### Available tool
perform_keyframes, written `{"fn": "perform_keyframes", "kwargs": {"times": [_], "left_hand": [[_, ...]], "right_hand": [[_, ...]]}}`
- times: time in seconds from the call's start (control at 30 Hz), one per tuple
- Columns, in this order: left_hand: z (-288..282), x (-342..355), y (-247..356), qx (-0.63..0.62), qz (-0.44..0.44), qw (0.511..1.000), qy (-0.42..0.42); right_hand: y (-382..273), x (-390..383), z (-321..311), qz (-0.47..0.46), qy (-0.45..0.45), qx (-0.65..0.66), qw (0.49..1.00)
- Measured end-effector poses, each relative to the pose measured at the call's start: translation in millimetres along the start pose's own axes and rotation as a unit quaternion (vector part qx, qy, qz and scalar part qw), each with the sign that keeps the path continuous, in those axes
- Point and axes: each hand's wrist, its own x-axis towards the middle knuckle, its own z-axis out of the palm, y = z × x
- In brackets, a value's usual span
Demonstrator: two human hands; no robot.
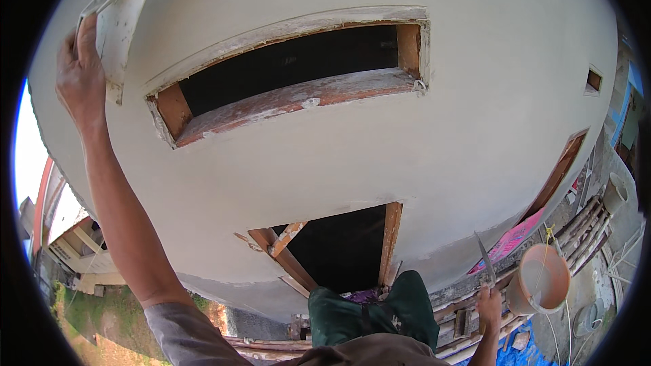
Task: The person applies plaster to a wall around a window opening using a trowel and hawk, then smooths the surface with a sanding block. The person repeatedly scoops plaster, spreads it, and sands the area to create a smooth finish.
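Left hand (83,80): grip closed round handle of long plastering float (119,34)
Right hand (488,308): grip closed round pointed trowel (485,259)
Bucket (561,268): beside trowel

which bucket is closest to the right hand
The orange bucket, just to the right of the right hand. The upper grey bucket and lower grey bucket both sit farther right, and neither is orange.

The board (122,41) is off-white with darker smudges, the trowel (485,256) grey, and the wall (475,129) pale grey, darker along its base. The sill (305,100) is reddish brown blotched with white. Trousers (411,305) are dark green, the sleeve (180,329) grey-brown, the bucket (519,291) dull orange, the sheet (510,240) bright pink, the tarp (532,352) vivid blue.
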Motion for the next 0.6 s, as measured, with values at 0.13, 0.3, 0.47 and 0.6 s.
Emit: {"fn": "perform_keyframes", "kwargs": {"times": [0.13, 0.3, 0.47, 0.6], "left_hand": [[-106.7, -55.7, -53.2, -0.182, -0.274, 0.942, 0.067], [-237.0, -176.3, -110.9, -0.104, -0.479, 0.862, 0.127], [-366.6, -318.4, -125.2, 0.14, -0.553, 0.82, 0.042], [-451.5, -406.2, -108.2, 0.278, -0.554, 0.781, -0.074]], "right_hand": [[66.4, 15.2, 10.1, 0.011, -0.055, -0.325, 0.944], [98.5, 64.0, 27.3, 0.065, -0.301, -0.52, 0.797], [89.7, 64.6, 50.1, 0.018, -0.346, -0.662, 0.664], [64.2, 63.0, 53.5, 0.06, -0.324, -0.739, 0.588]]}}
